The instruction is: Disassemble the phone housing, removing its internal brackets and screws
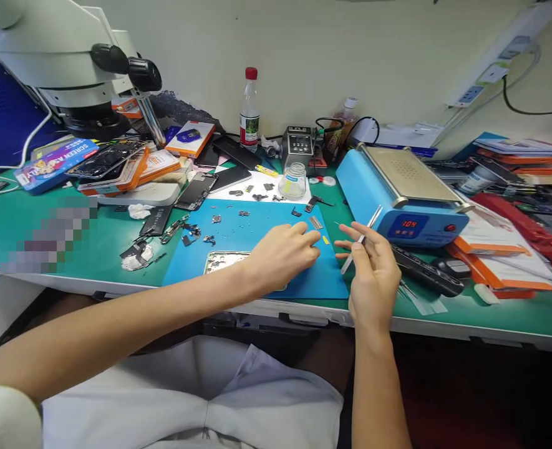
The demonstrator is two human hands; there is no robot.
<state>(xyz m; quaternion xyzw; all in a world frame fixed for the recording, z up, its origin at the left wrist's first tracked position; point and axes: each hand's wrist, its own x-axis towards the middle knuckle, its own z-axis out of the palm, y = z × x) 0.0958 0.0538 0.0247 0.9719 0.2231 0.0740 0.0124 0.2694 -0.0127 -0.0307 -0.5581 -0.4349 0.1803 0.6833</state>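
The tweezers (348, 261) sit pinched in the person's right hand (375, 274), by the right edge of the blue mat (320, 280). The left hand (285, 254) curls above the mat; from here I can't tell whether it grips anything. A phone frame (223, 260) lies there, partly hidden. A blue machine (368, 194) stands beyond.

The tweezers (360, 240) look like smooth, bright metal; the blue mat (320, 284) is smooth and matt (rubber, by the look of it). The jar (295, 186) is clear, glossy glass, the bottle (250, 112) shiny plastic, the perforated plate (411, 174) dull metal, the white garment (163, 405) creased, matt cloth.
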